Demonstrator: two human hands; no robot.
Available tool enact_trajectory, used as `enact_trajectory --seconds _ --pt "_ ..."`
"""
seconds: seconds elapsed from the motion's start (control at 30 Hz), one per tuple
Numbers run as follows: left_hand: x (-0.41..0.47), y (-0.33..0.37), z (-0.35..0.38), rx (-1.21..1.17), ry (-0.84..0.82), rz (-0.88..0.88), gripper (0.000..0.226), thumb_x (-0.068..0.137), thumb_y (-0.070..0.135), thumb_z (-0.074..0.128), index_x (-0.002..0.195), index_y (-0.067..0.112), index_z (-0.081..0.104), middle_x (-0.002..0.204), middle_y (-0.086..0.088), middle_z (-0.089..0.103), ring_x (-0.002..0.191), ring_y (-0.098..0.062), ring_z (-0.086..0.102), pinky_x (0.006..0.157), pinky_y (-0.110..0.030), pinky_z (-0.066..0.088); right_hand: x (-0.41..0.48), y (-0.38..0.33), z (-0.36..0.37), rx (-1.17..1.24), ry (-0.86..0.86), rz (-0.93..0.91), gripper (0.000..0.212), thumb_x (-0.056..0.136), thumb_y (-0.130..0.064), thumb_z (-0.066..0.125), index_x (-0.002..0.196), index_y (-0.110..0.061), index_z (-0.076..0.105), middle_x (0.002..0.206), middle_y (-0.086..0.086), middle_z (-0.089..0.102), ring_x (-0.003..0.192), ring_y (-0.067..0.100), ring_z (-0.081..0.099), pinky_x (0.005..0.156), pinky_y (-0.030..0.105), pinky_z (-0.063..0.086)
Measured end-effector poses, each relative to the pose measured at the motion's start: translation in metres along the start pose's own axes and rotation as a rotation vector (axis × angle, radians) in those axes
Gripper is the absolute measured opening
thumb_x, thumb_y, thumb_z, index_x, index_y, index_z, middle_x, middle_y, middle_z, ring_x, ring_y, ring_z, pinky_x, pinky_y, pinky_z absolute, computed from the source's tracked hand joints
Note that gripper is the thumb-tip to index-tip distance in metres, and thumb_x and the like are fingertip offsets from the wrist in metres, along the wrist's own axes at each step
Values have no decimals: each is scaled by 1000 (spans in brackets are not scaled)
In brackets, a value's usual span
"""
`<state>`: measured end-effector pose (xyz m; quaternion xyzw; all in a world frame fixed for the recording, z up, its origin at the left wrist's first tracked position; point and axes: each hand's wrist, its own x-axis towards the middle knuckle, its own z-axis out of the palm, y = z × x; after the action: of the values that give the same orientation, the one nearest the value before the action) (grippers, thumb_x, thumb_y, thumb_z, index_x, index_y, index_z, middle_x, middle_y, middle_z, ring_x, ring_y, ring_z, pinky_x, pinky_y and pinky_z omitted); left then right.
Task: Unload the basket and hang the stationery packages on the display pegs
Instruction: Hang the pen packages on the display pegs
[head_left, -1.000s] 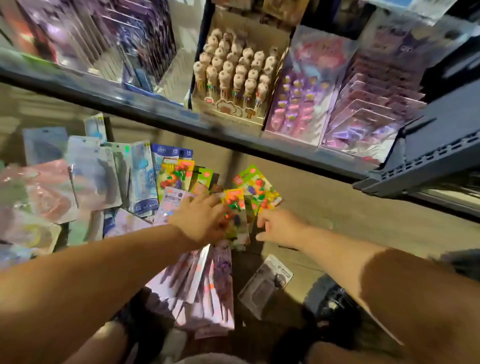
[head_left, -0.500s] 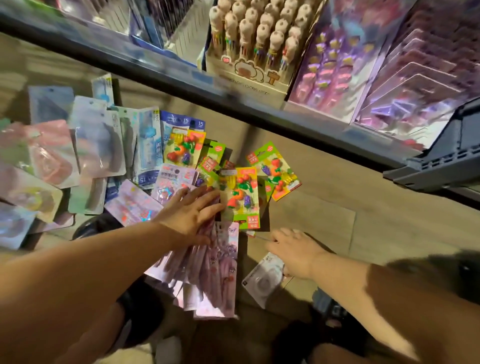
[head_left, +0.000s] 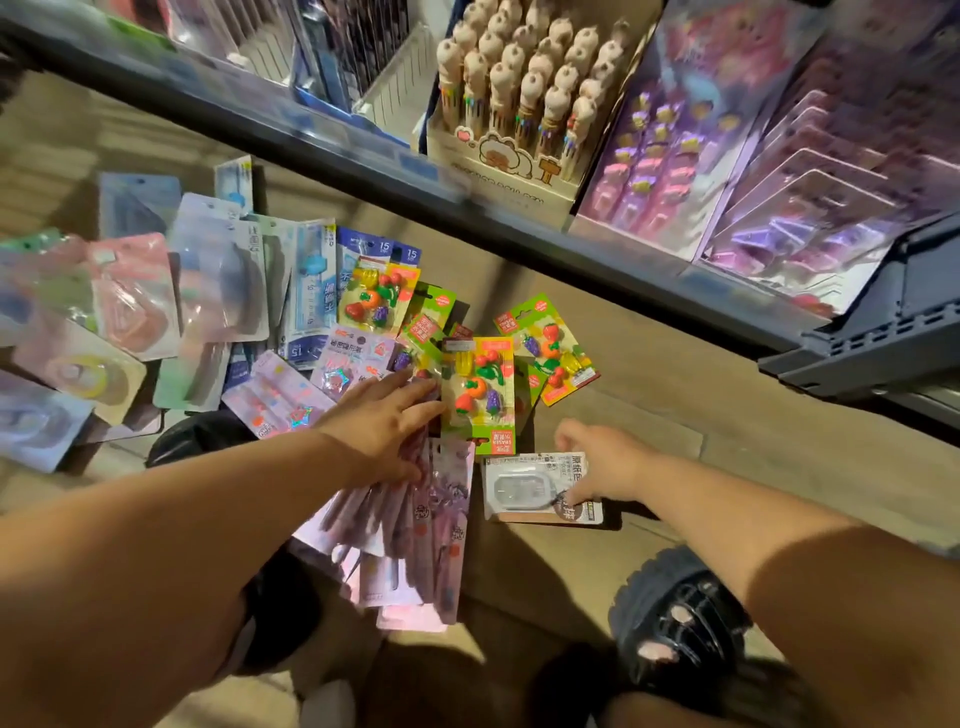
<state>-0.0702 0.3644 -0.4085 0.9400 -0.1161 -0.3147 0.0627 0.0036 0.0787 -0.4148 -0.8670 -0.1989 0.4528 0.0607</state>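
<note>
Moved off the fruit eraser cards (head_left: 480, 389) onto the white blister package (head_left: 530, 488) on the floor (head_left: 675, 374) — right grip (head_left: 602, 462) with thumb on it, pinching or merely pressing impossible to tell — left grip (head_left: 384, 426) flat and released on the purple pen packages (head_left: 415, 530), nothing pegged yet.
</note>
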Motion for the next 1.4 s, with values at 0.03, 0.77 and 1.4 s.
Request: enact_trajectory --seconds 0.03,0.77,1.4 --pt "0 3 -5 -39 -2 -2 90 87 58 60 156 35 6 165 8 -2 151 -21 -5 121 -37 6 1 -3 -11 35 -2 -7 50 69 -21 85 100 -27 45 99 -1 59 92 23 56 73 34 46" --pt "26 52 -207 -1465 306 219 21 89 -9 59 101 9 58 76 6 70 64 0 63 57 -11 46 -76 -65 -259 794 463 -310 21 82 -3 73 96 -17 65 89 3 71 75 14 66 70 29 53" --pt "-27 70 -404 -1531 684 508 25 85 9 74 103 17 58 102 -5 69 95 -19 68 82 -31 54 -192 -149 -348 933 1314 -578 29 90 -14 67 116 -15 54 93 5 67 75 9 63 70 27 51"
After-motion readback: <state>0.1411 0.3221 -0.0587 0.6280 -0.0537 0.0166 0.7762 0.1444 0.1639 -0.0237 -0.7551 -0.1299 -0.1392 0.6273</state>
